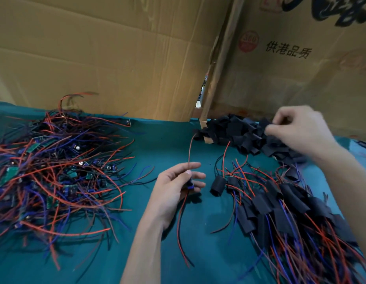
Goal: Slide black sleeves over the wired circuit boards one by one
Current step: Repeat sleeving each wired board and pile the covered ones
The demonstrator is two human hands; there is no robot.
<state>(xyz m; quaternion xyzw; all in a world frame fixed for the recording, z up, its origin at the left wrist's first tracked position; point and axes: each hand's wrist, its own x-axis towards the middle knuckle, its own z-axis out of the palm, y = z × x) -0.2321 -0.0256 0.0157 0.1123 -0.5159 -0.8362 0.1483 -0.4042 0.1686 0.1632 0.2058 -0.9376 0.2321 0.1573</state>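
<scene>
My left hand [176, 187] holds a small wired circuit board [190, 184] between thumb and fingers, above the middle of the teal table [167, 140]. Its red wires run up past my fingertips and hang down below my palm. My right hand [298, 132] is at the far right, fingers pinching a black sleeve [267, 128] in the heap of loose black sleeves [235, 134]. A big tangle of bare wired boards [55, 165] lies at the left. Sleeved boards [280, 206] are piled at the lower right.
Two upright cardboard sheets [116, 58] wall off the back of the table, with a narrow gap between them at the centre. A single sleeved board [218, 186] lies just right of my left hand.
</scene>
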